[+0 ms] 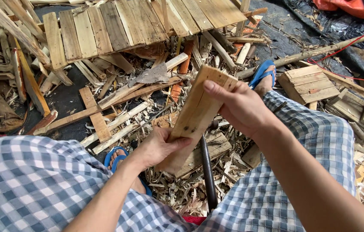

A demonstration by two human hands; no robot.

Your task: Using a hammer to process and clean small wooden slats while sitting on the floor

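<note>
1. Scrap timber (23, 73) fills the upper left of my frame, with a slatted pallet panel (104, 28) across the top.
2. Lower left, I see my left hand (156, 148) wrapped around the lower end of a pale wooden plank (197, 111), thumb pressed across its face.
3. At frame centre the plank stands tilted, its top leaning right, above shavings (177, 189) between 2 blue sandals (115, 157).
4. Right of centre, my right hand (240, 107) clasps the plank's upper end, thumb lying along the top edge.
5. Further right, a small slatted crate (308, 83) sits on the ground.
</note>
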